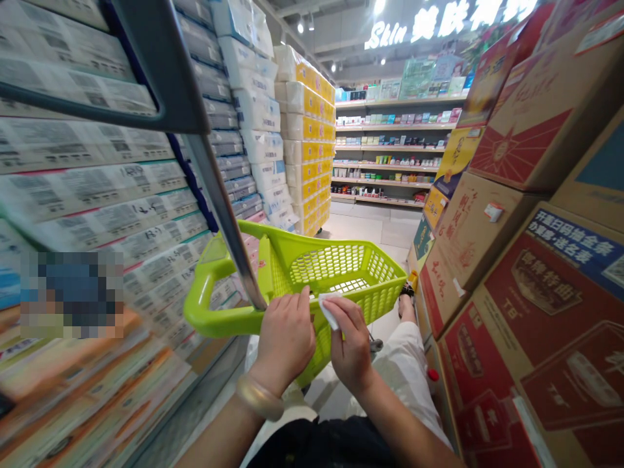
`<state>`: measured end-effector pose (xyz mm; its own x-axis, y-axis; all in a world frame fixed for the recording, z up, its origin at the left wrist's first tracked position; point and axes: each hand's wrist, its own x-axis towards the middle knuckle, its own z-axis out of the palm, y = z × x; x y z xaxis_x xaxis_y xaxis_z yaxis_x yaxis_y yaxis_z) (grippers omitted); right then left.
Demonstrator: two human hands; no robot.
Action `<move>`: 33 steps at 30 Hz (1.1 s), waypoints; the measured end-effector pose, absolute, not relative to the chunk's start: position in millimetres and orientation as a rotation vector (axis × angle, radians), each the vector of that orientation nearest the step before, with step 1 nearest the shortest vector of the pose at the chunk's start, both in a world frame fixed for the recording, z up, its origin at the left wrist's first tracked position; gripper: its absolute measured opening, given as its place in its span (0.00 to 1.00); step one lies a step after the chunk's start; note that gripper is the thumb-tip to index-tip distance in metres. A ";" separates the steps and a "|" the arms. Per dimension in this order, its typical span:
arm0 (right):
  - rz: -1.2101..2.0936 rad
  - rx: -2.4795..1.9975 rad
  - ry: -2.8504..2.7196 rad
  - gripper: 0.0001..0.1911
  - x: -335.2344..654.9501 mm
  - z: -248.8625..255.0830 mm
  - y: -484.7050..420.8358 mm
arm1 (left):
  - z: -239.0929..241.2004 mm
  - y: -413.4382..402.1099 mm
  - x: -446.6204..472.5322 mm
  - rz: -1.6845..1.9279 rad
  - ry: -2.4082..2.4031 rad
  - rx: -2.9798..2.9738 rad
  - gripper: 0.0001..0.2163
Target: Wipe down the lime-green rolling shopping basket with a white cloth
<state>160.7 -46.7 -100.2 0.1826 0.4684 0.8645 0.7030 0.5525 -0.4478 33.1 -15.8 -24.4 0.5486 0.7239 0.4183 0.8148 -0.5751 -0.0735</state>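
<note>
Head view: left grip, partly hidden, clasps basket; right grip pinches white wad.

L hand lower ctr of frame, back up, fingers curled; R hand just beside, fingertips pinched; forearms angle in from btm edge.

Pale tiled floor running up the aisle now, the lime-green trolley standing on it, a sandalled foot just beside the basket's far end! Across the back, wide shelves, at least 5 tiers of them: big pale-green boxes up top, small cartons lined along the next, bottles farther down, and red and dark packs near the bottom, too small to read.
</note>
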 end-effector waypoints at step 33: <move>-0.133 -1.215 -1.551 0.25 172.3 -103.2 -26.8 | -31.8 -24.6 34.7 -0.418 -1.226 -2.455 0.12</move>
